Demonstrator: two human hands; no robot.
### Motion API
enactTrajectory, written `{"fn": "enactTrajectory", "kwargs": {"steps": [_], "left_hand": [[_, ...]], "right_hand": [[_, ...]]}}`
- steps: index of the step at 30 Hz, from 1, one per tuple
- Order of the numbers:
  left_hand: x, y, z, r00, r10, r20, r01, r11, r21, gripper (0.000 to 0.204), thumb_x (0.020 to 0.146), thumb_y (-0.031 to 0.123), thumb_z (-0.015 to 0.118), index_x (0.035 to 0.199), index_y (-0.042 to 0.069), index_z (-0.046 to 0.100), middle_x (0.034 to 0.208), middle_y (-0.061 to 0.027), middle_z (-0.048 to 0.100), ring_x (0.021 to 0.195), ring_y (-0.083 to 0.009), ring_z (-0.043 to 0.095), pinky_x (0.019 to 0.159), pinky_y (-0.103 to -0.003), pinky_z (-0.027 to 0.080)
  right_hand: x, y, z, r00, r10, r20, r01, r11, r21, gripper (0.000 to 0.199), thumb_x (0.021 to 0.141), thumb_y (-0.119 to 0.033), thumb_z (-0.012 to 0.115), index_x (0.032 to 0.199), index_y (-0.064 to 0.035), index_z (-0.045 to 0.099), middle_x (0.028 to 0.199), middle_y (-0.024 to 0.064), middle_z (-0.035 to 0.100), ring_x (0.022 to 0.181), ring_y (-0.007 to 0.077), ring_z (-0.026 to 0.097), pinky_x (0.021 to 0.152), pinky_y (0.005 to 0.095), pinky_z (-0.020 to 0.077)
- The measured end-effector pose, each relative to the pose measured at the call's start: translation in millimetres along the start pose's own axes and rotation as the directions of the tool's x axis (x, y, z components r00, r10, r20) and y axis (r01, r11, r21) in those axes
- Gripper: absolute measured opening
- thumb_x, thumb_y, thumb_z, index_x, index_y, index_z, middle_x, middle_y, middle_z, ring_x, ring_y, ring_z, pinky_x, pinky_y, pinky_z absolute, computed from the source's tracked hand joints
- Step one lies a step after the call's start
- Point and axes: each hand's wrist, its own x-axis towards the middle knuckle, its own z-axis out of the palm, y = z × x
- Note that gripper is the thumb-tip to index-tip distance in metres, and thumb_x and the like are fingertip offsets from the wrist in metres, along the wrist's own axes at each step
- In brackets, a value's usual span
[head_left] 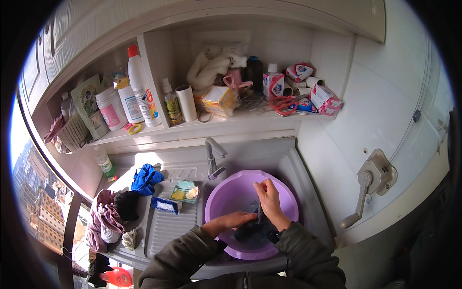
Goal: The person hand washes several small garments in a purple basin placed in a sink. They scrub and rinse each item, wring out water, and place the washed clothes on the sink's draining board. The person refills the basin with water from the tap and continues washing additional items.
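Observation:
A purple plastic basin (284, 197) sits in the grey sink under the tap (212, 159). Inside the basin lies a dark wet cloth (252, 231). My left hand (231, 220) grips one end of the cloth low in the basin. My right hand (269, 200) holds the other end a little higher, fingers curled round it. Both dark sleeves come in from the lower edge.
A ribbed washboard surface (168, 226) lies left of the basin, with a blue brush (166, 205) and a soap dish (184, 190). Blue cloth (146, 178) and a pile of clothes (108, 216) sit further left. Bottles and boxes crowd the shelf (192, 127). A wall handle (370, 185) is at the right.

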Motion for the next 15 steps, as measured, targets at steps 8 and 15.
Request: {"fn": "enactTrajectory", "kwargs": {"steps": [8, 15], "left_hand": [[1.3, -13.9, 14.4, 0.892, 0.347, -0.291, -0.265, 0.921, 0.284, 0.023, 0.093, 0.024, 0.071, 0.106, 0.006, 0.071, 0.083, -0.0029, 0.067, 0.077, -0.0132, 0.062, 0.07, -0.031, 0.052], [-2.1, 6.5, -0.6, 0.484, 0.574, -0.66, -0.396, 0.817, 0.42, 0.011, 0.099, 0.013, 0.062, 0.101, 0.002, 0.061, 0.081, -0.0026, 0.061, 0.075, -0.0113, 0.057, 0.068, -0.028, 0.047]], "right_hand": [[-3.0, -19.0, -19.6, 0.991, -0.126, 0.047, 0.122, 0.99, 0.075, 0.032, 0.098, -0.026, 0.074, 0.09, -0.003, 0.055, 0.072, 0.002, 0.058, 0.066, 0.011, 0.051, 0.062, 0.0288, 0.0457], [-2.8, -24.6, -44.6, 0.993, -0.073, 0.092, 0.054, 0.978, 0.202, 0.029, 0.097, -0.027, 0.075, 0.096, -0.004, 0.059, 0.08, -0.0024, 0.055, 0.072, 0.0066, 0.048, 0.065, 0.0242, 0.0414]]}}
